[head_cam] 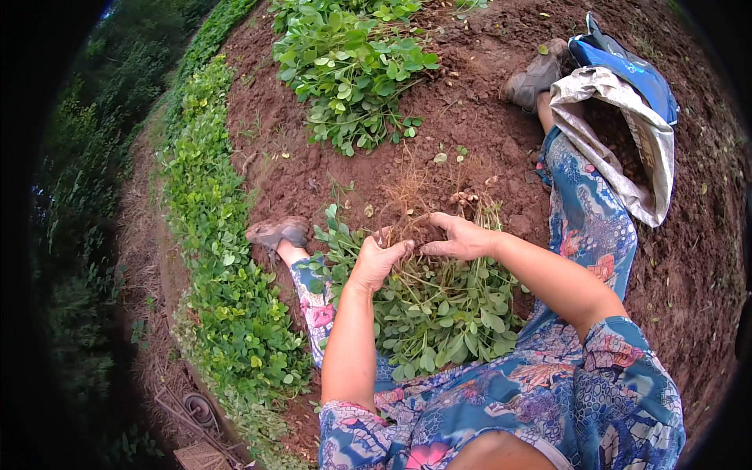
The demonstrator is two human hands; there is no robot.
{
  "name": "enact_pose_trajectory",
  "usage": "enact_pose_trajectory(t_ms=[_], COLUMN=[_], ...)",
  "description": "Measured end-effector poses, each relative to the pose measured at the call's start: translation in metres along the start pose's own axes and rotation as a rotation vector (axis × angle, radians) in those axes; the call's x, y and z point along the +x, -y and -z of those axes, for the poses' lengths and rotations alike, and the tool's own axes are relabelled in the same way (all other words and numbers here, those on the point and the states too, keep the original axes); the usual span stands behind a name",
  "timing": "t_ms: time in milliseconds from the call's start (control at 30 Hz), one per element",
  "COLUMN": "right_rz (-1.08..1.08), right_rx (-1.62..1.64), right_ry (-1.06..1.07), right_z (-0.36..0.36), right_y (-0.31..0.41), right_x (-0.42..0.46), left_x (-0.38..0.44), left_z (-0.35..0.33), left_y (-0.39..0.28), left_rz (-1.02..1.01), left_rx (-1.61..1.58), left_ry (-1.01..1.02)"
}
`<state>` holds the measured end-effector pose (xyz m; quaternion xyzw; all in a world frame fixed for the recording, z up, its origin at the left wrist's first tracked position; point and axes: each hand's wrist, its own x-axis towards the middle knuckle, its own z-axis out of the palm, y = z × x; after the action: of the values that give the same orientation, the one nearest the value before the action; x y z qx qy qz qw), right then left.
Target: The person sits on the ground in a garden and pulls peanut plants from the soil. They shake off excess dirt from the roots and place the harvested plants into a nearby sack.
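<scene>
A bundle of uprooted peanut plants (440, 317) lies across my lap, leaves towards me and soil-covered roots (405, 226) pointing away. My left hand (379, 258) grips the roots from the left, its thumb across them. From the right, my right hand (458, 236) reaches to the same roots with thumb and forefinger curved apart; its other fingertips are hidden, so whether it pinches a pod is unclear. Several pale peanut pods (465, 198) show just beyond my right hand. Fine dry roots (408, 185) spread over the soil ahead.
An open white woven sack (658, 194), dark inside, rests by my right leg with a blue bag (631, 67) behind it. Another heap of peanut plants (352, 70) lies ahead on reddish soil (476, 117). A green crop row (217, 235) runs along the left, past my left shoe (279, 232).
</scene>
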<state>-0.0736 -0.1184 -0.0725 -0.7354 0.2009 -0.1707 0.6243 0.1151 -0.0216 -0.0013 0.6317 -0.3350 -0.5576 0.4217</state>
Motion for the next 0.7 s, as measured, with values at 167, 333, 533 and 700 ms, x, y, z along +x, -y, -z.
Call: enact_pose_trajectory(t_ms=[167,333,533,700], right_rz=[-0.479,0.106,0.044,0.107], right_rx=[-0.392,-0.729,0.184,-0.17], right_ry=[-0.093,-0.32,-0.253,-0.365], right_z=[0.009,-0.013,-0.055,-0.06], right_y=[-0.017,0.048,0.061,0.066], right_x=[-0.021,-0.023,0.007,0.002], left_x=[-0.022,-0.047,-0.034,-0.04], left_z=[0.035,0.033,0.027,0.014], left_y=[0.0,0.002,0.031,0.018], left_rz=[-0.123,-0.147,-0.195,-0.176], left_rx=[-0.11,-0.395,-0.351,-0.241], left_ry=[-0.232,-0.135,-0.205,-0.123])
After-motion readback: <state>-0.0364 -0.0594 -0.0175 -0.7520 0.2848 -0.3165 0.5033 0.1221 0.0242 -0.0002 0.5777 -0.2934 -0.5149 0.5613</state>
